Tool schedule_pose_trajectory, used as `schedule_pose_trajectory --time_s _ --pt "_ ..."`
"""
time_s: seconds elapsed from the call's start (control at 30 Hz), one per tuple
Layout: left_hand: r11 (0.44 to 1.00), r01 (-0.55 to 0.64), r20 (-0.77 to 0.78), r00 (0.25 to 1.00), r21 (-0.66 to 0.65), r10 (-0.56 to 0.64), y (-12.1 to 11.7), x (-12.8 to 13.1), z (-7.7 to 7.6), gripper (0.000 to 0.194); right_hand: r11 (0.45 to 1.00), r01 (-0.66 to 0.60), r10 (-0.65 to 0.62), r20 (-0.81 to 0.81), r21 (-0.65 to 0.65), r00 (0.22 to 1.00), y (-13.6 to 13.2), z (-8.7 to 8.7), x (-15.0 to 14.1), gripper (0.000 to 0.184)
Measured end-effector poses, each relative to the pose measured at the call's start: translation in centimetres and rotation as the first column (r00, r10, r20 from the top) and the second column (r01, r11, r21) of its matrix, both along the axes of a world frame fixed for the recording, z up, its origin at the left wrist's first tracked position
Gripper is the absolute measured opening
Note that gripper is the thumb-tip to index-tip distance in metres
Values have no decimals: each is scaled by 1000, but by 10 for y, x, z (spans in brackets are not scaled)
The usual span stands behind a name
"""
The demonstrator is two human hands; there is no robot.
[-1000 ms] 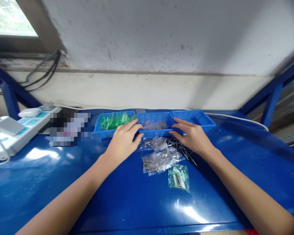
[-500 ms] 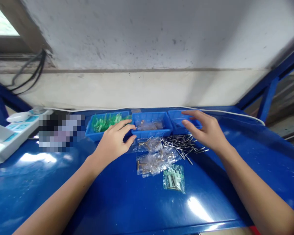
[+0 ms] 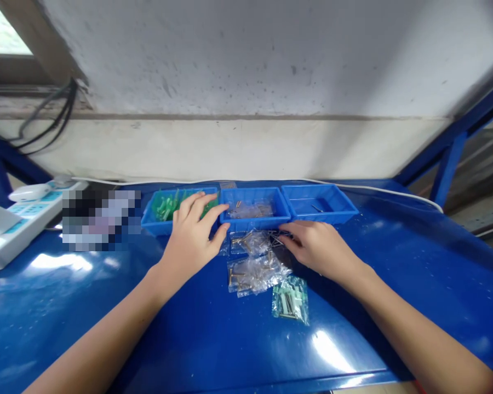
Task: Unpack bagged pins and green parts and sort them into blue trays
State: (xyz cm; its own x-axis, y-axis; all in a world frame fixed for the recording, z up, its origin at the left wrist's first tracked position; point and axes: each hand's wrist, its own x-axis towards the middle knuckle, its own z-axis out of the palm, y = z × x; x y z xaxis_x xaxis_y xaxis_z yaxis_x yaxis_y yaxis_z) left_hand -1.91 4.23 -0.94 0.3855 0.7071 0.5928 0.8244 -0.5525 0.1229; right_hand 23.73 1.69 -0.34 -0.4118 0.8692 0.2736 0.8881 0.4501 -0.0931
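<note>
My left hand (image 3: 195,232) is open with its fingers spread. Its fingertips reach over the right end of the left blue bin (image 3: 156,225), which holds green plastic pieces (image 3: 166,207), and near the middle blue bin (image 3: 254,223) with clear bags of small metal parts. My right hand (image 3: 318,246) is palm down on the table with its fingers curled round thin metal pins (image 3: 276,239). Most of the pins are hidden under it. Clear bags of brass-coloured screws (image 3: 252,271) lie just left of it. One thin pin shows in the right blue bin (image 3: 337,210).
A small bag with green plugs and screws (image 3: 290,301) lies nearer the front of the blue table (image 3: 213,339). On the left are a white power strip (image 3: 28,210) and a blurred-out object (image 3: 102,219). A white cable (image 3: 386,192) runs along the wall.
My right hand has come down and left from above the right bin, closing over the metal pins. The right bin's inside now shows. My left hand has barely moved.
</note>
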Motion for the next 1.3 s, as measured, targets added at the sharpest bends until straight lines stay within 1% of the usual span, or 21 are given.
schedule_pose_trajectory --time_s 0.07,0.1,0.17,0.27,0.37,0.43,0.5,0.57,0.67,0.7,0.73,0.77,0.83,0.9,0.97,1.03,1.1,1.17,1.2,1.23,1.3 --pt "999 -22 21 1000 37 21 -6 7 1 25 994 54 -45 99 -90 994 -1 -4 -3 19" --pt "999 2 31 1000 34 -3 -9 10 1 23 990 80 -66 129 -113 990 -1 -5 -3 18" --pt "995 104 36 994 1 -104 -16 17 1 20 984 119 -97 166 -130 981 -1 -5 -4 16" --pt "963 254 38 967 -85 -252 -26 24 -1 18 986 119 -100 157 -115 982 -3 -1 -6 15" --pt "928 334 61 943 -165 -328 -33 28 -2 18 991 99 -92 74 -91 993 -8 5 -10 13" --pt "916 354 84 935 -189 -344 -37 31 -2 21 994 96 -96 -5 -54 995 -12 7 -14 12" --pt "918 345 101 938 -196 -331 -40 33 -2 25 997 73 -73 -86 -3 994 -16 8 -17 13" --pt "925 324 110 945 -200 -308 -42 35 -2 27 995 49 -37 -142 83 989 -20 9 -20 14" --pt "936 289 119 956 -199 -269 -43 36 -4 29 959 65 -18 -169 276 985 -25 10 -22 15" --pt "939 281 123 958 -198 -260 -43 36 -5 30 948 61 -2 -186 313 983 -27 10 -22 15" --pt "941 276 127 959 -196 -255 -43 36 -5 30 947 42 29 -217 317 976 -29 11 -23 15" --pt "942 276 132 958 -193 -254 -44 36 -6 30 957 10 69 -262 289 963 -31 11 -24 14" --pt "940 290 141 953 -180 -267 -44 37 -7 26 980 -74 139 -371 183 918 -33 10 -26 13" --pt "936 313 141 946 -158 -293 -42 36 -6 17 987 -127 156 -450 94 879 -34 8 -28 13" --pt "940 314 132 946 -137 -296 -39 33 -3 11 989 -136 148 -483 60 863 -33 6 -28 12" --pt "961 227 104 972 -157 -213 -35 28 2 13 991 -117 130 -497 58 858 -31 5 -28 13" --pt "978 30 27 999 -205 -25 -31 22 8 22 993 -94 114 -504 65 856 -29 5 -26 14" --pt "954 -195 -92 980 -227 179 -28 16 11 33 994 -85 107 -508 67 855 -27 6 -25 15" --pt "935 -279 -145 957 -220 251 -27 15 12 37 994 -86 107 -508 64 855 -27 5 -24 15" --pt "919 -335 -184 936 -206 300 -27 14 13 41 994 -90 107 -507 59 855 -27 5 -24 16" --pt "905 -383 -229 912 -184 339 -27 15 12 44 994 -100 109 -505 44 856 -27 4 -25 16"
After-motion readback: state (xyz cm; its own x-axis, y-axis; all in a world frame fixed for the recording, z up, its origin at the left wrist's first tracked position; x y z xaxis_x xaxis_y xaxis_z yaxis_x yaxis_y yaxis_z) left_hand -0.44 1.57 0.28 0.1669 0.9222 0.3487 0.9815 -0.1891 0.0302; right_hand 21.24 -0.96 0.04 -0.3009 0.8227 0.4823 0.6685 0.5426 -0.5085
